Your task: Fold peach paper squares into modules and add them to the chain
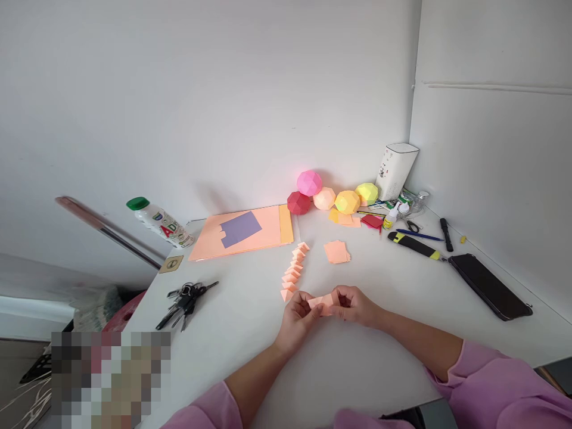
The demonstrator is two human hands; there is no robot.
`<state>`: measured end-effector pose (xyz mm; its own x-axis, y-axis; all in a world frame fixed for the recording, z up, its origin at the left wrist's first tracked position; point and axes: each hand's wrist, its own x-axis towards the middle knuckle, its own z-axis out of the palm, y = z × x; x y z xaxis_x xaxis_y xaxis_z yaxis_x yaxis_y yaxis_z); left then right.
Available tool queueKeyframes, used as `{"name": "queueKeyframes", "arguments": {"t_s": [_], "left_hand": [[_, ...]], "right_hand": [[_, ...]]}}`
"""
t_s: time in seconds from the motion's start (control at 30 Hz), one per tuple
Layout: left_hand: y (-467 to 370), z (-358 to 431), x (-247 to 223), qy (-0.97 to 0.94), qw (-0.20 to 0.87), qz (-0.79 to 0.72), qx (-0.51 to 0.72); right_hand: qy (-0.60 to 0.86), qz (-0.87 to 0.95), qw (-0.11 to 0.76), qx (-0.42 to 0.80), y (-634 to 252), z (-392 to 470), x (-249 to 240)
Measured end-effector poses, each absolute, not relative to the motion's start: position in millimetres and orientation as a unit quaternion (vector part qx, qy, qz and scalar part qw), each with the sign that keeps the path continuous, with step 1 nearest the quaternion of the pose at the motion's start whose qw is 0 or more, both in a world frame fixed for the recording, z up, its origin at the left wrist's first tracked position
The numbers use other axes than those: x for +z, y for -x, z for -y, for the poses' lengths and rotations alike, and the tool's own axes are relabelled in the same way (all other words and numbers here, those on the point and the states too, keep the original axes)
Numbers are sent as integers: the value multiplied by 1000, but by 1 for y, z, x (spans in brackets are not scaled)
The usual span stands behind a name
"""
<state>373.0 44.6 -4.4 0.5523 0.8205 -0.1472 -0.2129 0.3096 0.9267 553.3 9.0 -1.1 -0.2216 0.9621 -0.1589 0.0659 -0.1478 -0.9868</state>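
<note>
Paper (325, 304): looks light, thin, a bit stiff; probably creases easily, tears if forced. Best taken by the edges. Left hand (295, 325) pinches one end, right hand (356, 306) the other, so it sits between them, over the bench (236, 328), nearside of the folded row (292, 271) and stack (337, 252).

Left hand (298, 319) and right hand (355, 305) grip one peach paper piece (325, 302) between them over the white table (232, 339). Folded peach pieces (291, 277) stand in a row just beyond the left hand; peach squares (337, 252) lie stacked farther right. Five faceted balls (324, 198) rest near the wall (250, 107).
</note>
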Motion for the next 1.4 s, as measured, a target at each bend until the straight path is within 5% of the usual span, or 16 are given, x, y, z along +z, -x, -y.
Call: {"name": "queueKeyframes", "arguments": {"t_s": [1.4], "left_hand": [[-369, -42, -12, -635, 634, -300, 323]], "right_hand": [[490, 552, 378, 559, -556, -10, -8]]}}
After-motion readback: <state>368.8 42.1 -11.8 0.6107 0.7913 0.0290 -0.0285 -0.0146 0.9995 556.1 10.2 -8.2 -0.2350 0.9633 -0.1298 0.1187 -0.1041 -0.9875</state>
